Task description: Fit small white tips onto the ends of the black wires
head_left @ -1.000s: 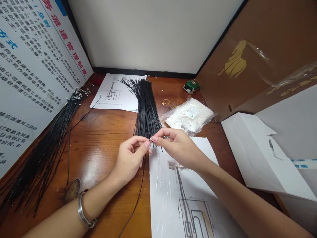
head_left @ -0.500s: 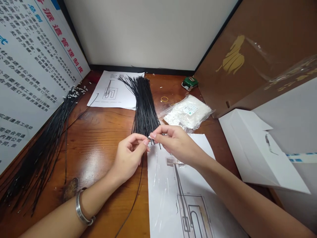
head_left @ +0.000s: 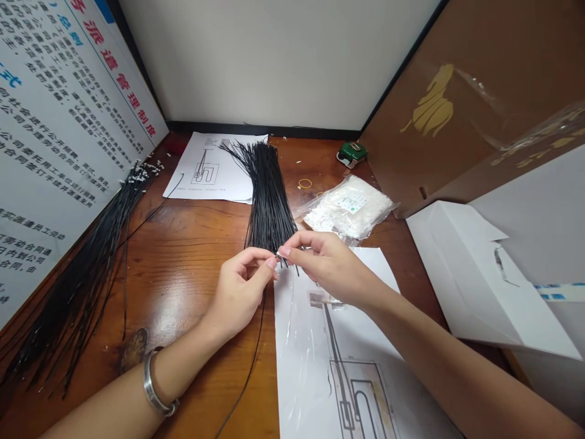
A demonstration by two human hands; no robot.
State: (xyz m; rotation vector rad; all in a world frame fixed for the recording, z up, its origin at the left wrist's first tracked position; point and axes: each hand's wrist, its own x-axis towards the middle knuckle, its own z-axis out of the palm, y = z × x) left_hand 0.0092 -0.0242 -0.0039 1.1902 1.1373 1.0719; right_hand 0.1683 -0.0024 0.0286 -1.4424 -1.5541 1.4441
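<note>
My left hand [head_left: 240, 292] pinches the end of a thin black wire [head_left: 249, 372] that trails back toward me over the wooden table [head_left: 183, 256]. My right hand [head_left: 326, 262] is closed in a pinch on a tiny white connector [head_left: 278, 253] right at that wire's tip. The fingertips of both hands meet just in front of the near end of a black wire bundle [head_left: 269, 195] lying in the middle of the table. A silver bracelet [head_left: 153, 387] sits on my left wrist.
A second heap of black wires with white ends [head_left: 91, 262] lies along the left notice board [head_left: 55, 140]. A clear bag of white parts [head_left: 350, 207], a rubber band [head_left: 304, 183], a green object [head_left: 351, 152], drawing sheets [head_left: 210, 171] [head_left: 329, 353] and a white box [head_left: 484, 286] surround the hands.
Both hands stay pinched together at the wire tip; only the camera view has shifted slightly.
</note>
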